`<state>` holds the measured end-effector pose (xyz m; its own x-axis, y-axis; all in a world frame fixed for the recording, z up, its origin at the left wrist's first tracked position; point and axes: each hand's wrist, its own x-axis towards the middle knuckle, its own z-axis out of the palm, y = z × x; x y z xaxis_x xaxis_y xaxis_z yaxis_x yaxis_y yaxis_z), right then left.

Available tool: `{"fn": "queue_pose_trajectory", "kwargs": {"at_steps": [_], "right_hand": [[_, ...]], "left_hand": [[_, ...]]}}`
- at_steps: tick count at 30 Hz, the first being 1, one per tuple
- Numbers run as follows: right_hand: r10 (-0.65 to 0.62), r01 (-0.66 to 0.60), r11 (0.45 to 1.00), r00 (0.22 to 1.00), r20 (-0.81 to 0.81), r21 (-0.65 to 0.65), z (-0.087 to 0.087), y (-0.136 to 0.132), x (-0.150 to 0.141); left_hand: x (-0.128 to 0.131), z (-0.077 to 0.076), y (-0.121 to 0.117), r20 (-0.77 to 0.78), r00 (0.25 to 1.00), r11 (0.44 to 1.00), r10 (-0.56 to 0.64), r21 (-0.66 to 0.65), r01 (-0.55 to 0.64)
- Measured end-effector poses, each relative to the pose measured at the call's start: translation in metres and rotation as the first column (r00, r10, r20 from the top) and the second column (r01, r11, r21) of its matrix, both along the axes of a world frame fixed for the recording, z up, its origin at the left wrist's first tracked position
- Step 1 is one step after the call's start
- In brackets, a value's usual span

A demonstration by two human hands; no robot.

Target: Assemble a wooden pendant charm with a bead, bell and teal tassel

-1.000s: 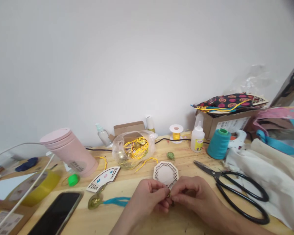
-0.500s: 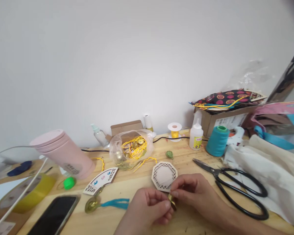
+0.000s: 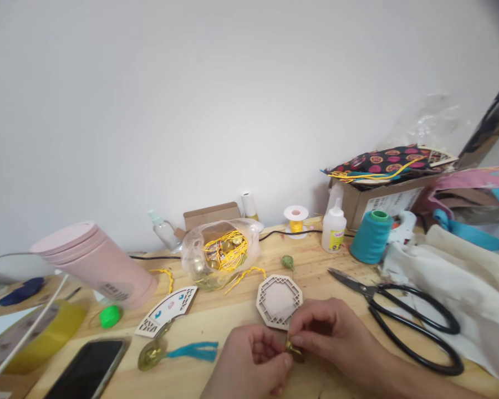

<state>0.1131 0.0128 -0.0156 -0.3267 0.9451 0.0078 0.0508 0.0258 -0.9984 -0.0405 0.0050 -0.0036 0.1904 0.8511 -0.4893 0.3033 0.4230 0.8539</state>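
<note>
My left hand and my right hand meet low in the view, both pinched on a small gold bell between their fingertips. Just beyond the fingers an octagonal wooden fretwork piece lies flat on the wooden table. Left of my hands lies another gold bell with a teal tassel, and beside it a fan-shaped wooden piece.
Large black scissors lie to the right, next to white cloth. A plastic bag of gold bells and yellow cord, a glue bottle, teal thread cone, pink flask, phone, tape roll and cardboard box surround them.
My hands have slid slightly toward me and lower, still pinching the small bell. The view has shifted a little to the right.
</note>
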Motion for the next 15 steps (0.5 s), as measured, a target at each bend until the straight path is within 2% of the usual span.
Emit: {"fn": "queue_pose_trajectory", "kwargs": {"at_steps": [8, 12, 15], "right_hand": [[0.013, -0.027, 0.987, 0.996, 0.093, 0.155, -0.0034, -0.0036, 0.0018], [0.032, -0.092, 0.938, 0.983, 0.181, 0.333, -0.0047, -0.0043, 0.0015], [0.018, -0.105, 0.911, 0.977, 0.214, 0.4, -0.0046, -0.0042, 0.0013]], "left_hand": [[0.0011, -0.003, -0.0038, -0.128, 0.991, 0.999, -0.032, -0.028, 0.029], [-0.001, -0.0048, -0.0045, -0.138, 0.988, 0.997, -0.064, -0.039, 0.059], [-0.0012, -0.003, -0.0028, -0.092, 0.994, 0.998, -0.058, -0.038, 0.055]]}}
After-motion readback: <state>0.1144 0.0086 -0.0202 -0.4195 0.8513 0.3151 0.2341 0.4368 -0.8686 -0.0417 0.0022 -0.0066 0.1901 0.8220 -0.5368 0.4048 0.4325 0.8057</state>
